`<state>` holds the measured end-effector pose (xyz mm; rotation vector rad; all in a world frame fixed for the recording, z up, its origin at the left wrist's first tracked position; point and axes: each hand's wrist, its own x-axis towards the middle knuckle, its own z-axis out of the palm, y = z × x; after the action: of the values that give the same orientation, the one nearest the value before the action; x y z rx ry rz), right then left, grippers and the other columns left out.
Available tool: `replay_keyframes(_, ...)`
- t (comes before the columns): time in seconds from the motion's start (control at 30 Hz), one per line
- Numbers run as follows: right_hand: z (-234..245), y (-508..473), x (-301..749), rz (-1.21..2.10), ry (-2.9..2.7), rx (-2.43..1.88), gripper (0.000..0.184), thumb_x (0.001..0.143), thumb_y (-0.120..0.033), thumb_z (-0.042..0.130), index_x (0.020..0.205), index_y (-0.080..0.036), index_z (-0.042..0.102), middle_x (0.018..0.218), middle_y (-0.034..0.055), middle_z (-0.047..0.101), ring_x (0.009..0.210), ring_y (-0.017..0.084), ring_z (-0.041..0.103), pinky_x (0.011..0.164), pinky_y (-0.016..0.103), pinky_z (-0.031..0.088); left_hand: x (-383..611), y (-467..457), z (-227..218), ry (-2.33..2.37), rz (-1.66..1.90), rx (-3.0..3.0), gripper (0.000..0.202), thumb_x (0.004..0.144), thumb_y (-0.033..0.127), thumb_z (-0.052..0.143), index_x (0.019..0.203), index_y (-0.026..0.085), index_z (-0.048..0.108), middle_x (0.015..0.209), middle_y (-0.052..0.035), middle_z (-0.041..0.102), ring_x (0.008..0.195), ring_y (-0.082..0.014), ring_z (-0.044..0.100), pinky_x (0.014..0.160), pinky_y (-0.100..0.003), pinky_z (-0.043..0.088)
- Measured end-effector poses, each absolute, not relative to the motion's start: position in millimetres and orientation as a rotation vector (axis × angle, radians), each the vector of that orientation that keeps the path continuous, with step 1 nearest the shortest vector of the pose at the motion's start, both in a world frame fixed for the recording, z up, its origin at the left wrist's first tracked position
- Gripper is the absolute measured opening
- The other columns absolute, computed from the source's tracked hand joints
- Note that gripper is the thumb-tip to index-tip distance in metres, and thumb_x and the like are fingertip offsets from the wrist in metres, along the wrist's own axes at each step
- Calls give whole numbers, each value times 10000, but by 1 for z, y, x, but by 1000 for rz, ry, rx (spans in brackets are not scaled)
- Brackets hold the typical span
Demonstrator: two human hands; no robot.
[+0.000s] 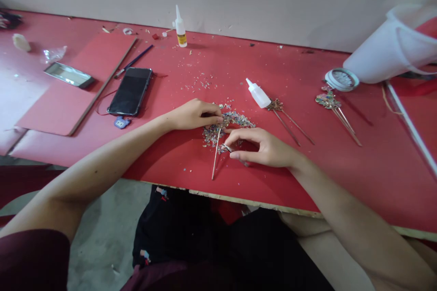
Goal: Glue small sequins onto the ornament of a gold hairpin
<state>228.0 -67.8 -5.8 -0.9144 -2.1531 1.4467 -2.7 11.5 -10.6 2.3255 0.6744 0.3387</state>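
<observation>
My left hand [196, 114] is closed at the top of a thin metal hairpin [215, 157], whose prong points toward the table's front edge. Its head is mostly hidden by my fingers. Around it lies a heap of small shiny, multicoloured shell-like chips [241, 119] on the red tabletop. My right hand [261, 146] pinches a slim metal tool that looks like tweezers [226, 148], its tip close to the hairpin. Right of the heap, a white squeeze bottle [258, 94] leans on a bare two-pronged hairpin [286, 120]. Another hairpin, covered in colourful chips [329, 100], lies farther right.
A yellow-labelled glue bottle [181, 29] stands near the wall. To the left are a phone [130, 92], a brush [134, 60], a shallow box [68, 75] and a red board [51, 113]. At right, a white bucket [378, 50] lies beside a round lid [342, 79].
</observation>
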Motion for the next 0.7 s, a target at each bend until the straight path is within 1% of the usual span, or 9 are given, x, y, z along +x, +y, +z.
replay_keyframes(0.07, -6, -68, 228, 1427, -2166, -878, 184, 832, -332, 655, 964, -204, 656, 948, 39, 687, 928, 182, 635, 844, 303, 489, -2, 11, -10, 677, 338, 2319, 253, 923, 338, 482, 921, 152, 654, 808, -18, 674, 684, -88, 584, 656, -186, 401)
replay_keyframes(0.13, -6, -68, 229, 1411, -2175, -839, 172, 832, -324, 658, 956, -204, 650, 986, 41, 683, 944, 178, 631, 889, 313, 476, -2, 11, -10, 682, 338, 2313, 254, 923, 340, 485, 923, 149, 654, 808, -20, 674, 685, -89, 584, 655, -187, 402)
replay_keyframes(0.2, -6, -68, 229, 1413, -2185, -806, 166, 835, -317, 657, 956, -204, 645, 987, 38, 677, 904, 165, 632, 891, 315, 476, -2, 11, -10, 680, 336, 2314, 260, 923, 345, 486, 931, 148, 655, 807, -22, 674, 683, -90, 582, 652, -190, 402)
replay_keyframes(0.3, -7, -69, 229, 1430, -2198, -792, 173, 839, -320, 651, 970, -208, 643, 933, 27, 672, 850, 156, 630, 871, 318, 487, -3, 12, -11, 670, 345, 2323, 257, 923, 344, 486, 936, 152, 657, 830, -24, 681, 689, -89, 582, 656, -192, 402)
replay_keyframes(0.4, -7, -69, 228, 1439, -2186, -814, 175, 840, -330, 647, 967, -209, 646, 945, 30, 673, 887, 169, 635, 878, 323, 486, -3, 12, -11, 672, 346, 2320, 249, 923, 333, 485, 935, 152, 657, 847, -28, 685, 701, -92, 586, 663, -192, 405)
replay_keyframes(0.5, -7, -69, 227, 1406, -2140, -843, 174, 829, -335, 659, 950, -209, 652, 982, 39, 678, 945, 185, 629, 882, 320, 483, -3, 12, -11, 680, 339, 2312, 257, 924, 336, 482, 936, 152, 660, 822, -25, 680, 692, -92, 583, 657, -192, 403)
replay_keyframes(0.53, -7, -69, 227, 1391, -2121, -857, 174, 827, -337, 662, 946, -211, 653, 969, 37, 679, 927, 182, 629, 868, 317, 486, -3, 12, -11, 680, 342, 2313, 262, 925, 342, 481, 935, 152, 661, 815, -23, 678, 687, -92, 580, 654, -193, 401)
replay_keyframes(0.63, -10, -69, 227, 1354, -2040, -960, 186, 828, -351, 658, 957, -217, 650, 888, 18, 671, 792, 154, 622, 788, 304, 498, -3, 12, -12, 679, 355, 2319, 271, 923, 352, 486, 950, 153, 669, 807, -20, 678, 678, -89, 575, 646, -194, 395)
replay_keyframes(0.7, -13, -67, 227, 1294, -1955, -1041, 200, 824, -358, 663, 965, -217, 648, 860, 11, 657, 762, 147, 610, 775, 304, 496, -3, 12, -12, 679, 353, 2325, 270, 923, 345, 488, 965, 152, 672, 794, -18, 675, 665, -87, 571, 636, -194, 391)
